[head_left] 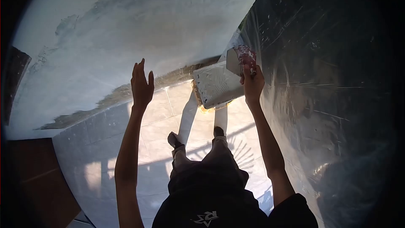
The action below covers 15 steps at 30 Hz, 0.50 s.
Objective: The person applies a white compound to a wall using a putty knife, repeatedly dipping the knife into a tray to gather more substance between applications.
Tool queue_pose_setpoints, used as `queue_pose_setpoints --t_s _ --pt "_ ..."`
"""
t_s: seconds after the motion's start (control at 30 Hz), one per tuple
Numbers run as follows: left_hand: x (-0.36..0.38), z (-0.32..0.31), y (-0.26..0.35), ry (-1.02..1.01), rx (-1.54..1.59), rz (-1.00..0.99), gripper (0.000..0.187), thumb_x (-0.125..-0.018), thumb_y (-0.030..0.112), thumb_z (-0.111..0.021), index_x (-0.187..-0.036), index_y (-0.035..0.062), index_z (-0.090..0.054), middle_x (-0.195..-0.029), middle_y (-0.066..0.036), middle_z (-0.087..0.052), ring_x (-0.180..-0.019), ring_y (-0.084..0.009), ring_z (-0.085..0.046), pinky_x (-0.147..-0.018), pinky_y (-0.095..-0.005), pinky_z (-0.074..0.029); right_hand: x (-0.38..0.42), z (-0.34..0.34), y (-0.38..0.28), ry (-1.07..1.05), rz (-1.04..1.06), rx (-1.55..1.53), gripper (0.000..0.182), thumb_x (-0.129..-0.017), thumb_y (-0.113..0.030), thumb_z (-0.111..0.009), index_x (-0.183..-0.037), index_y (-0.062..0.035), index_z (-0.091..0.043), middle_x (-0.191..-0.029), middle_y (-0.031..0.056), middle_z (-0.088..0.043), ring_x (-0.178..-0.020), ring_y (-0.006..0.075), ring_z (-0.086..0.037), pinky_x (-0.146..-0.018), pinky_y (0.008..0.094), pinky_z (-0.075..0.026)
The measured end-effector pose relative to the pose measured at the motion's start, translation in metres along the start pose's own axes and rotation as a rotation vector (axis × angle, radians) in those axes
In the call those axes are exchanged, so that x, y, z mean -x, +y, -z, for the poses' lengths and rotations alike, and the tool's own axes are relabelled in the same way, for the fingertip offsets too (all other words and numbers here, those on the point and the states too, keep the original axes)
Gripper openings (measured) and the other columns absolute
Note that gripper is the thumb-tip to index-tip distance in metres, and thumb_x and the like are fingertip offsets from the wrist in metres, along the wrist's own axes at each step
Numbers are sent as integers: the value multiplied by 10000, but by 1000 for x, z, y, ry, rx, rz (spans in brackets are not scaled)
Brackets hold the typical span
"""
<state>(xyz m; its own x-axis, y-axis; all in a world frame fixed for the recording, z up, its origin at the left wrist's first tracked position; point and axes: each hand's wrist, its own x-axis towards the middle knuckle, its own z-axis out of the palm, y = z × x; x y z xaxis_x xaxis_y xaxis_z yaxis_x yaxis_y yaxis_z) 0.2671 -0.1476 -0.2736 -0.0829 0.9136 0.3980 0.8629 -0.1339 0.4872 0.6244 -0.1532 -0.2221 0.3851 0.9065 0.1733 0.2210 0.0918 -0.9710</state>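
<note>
My left hand is raised with the palm toward the white plastered wall, fingers stretched out and holding nothing. My right hand grips a broad putty knife by its red-stained handle. The blade sits just above a white, plaster-smeared board. That board lies right beside my right hand, over something orange-brown that is mostly hidden beneath it.
The wall on the left shows grey patches and a rough dark strip along its foot. Dark plastic sheeting covers the surface on the right. My feet stand on a sunlit tiled floor. A brown area lies at lower left.
</note>
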Motion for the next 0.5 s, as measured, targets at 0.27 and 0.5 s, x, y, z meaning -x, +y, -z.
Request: queue_pose_setpoints --t_s 0.27,0.5 --pt "47 -144 65 -30 40 56 515 -989 267 -515 -1448 86 -368 -1387 -233 -470 -1358 -397 -382 -1054 -533 -362 -48 54 120 -179 -188 118 229 -941 -225 -646 -997 -10 -593 -675 21 -607 -484 77 -540 -463 253 -444" --pt "101 -238 101 -120 101 110 502 -988 274 -536 -1435 90 -400 -1372 -199 -495 -1314 -368 -441 -1078 -458 -374 -67 81 213 -294 -208 221 272 -925 -212 -675 -1068 -8 -567 -689 43 -639 -538 77 -575 -484 217 -436"
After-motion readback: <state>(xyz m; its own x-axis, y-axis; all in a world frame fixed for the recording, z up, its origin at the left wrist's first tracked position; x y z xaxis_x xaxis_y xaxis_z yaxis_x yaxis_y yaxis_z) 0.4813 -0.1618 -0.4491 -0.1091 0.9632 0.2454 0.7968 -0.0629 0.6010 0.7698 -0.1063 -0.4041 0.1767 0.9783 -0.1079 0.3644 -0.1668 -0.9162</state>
